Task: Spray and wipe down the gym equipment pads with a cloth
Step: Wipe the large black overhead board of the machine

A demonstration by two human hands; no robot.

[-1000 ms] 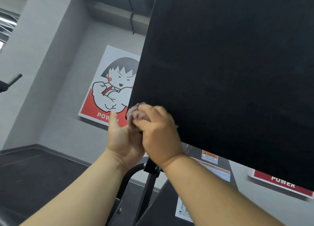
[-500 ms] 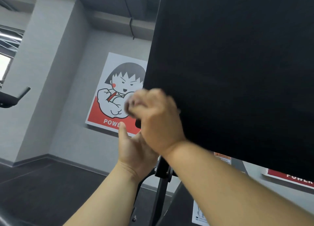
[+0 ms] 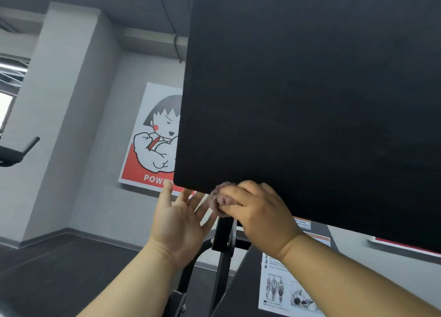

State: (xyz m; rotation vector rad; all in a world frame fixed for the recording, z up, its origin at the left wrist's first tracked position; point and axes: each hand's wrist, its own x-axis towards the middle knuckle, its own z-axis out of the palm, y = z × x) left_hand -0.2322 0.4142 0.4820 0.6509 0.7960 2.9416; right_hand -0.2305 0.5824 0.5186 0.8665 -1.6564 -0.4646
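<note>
The right grip (image 3: 259,213) has its fingers curled round a bunched pinkish cloth (image 3: 220,197) and presses it against the lower edge of the black pad (image 3: 310,102), close to the pad's lower left corner. The left grip (image 3: 177,217) is spread and holds nothing. Its palm faces the pad's underside just left of the cloth, and the thumb tip reaches the corner; whether it touches there I cannot tell.

From the cloth, nearly the whole pad face lies up and to the right. The pad's lower edge runs from that corner downward to the right, and a wipe would likely follow that line. The right grip, already on the pad with the cloth, is the nearer one for it.

Below the pad's edge stands a black frame post (image 3: 224,242). A cartoon poster (image 3: 152,149) hangs on the wall left of the pad.
</note>
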